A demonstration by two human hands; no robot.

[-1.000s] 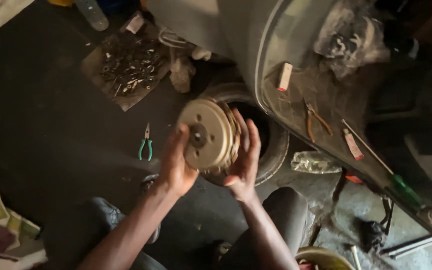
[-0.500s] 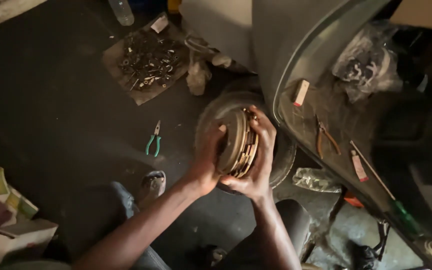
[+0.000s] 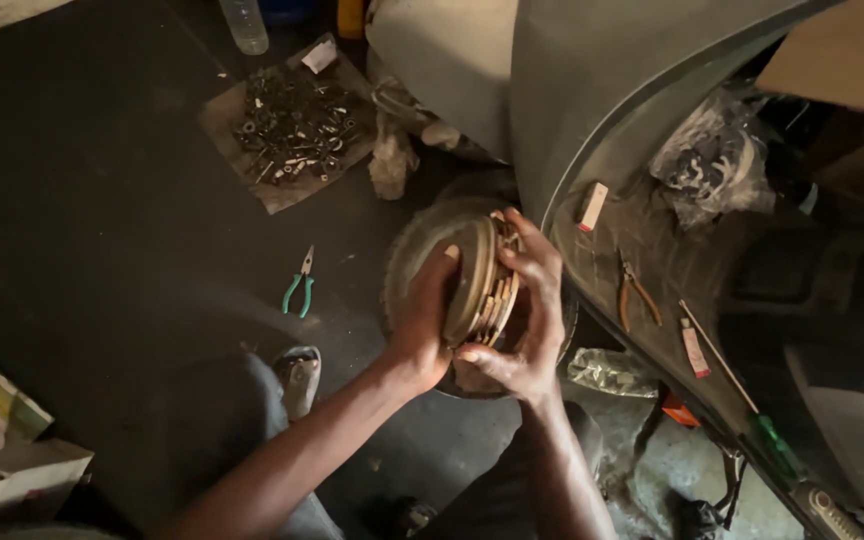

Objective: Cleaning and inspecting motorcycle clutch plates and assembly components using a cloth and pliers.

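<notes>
Head view. Both hands grip a round, tan metal disc assembly (image 3: 482, 285), a stack of thin plates held on edge between them. The left hand (image 3: 422, 320) is closed around the near face, thumb hooked over the rim; the right hand (image 3: 532, 310) cups the far side, fingers (image 3: 524, 262) spread across the plate edges. The assembly sits directly above a dusty black rubber tyre (image 3: 422, 235) lying on the dark floor (image 3: 102, 200), just below the hands. Left of the left hand, well apart, lie green-handled pliers (image 3: 299, 285); beyond them, a flat sheet heaped with loose metal bolts and nuts (image 3: 292, 125). Right of the right hand, the grey scooter footboard (image 3: 652, 250) carries orange-handled pliers (image 3: 637, 290) and a small white box (image 3: 592, 205).

Risk, as judged: the plates appear only pinched together, so a slackened or uneven grip could let them fan apart and spill into the tyre. Fingertips resting on the plate edges could be nipped if the stack shifts.
</notes>
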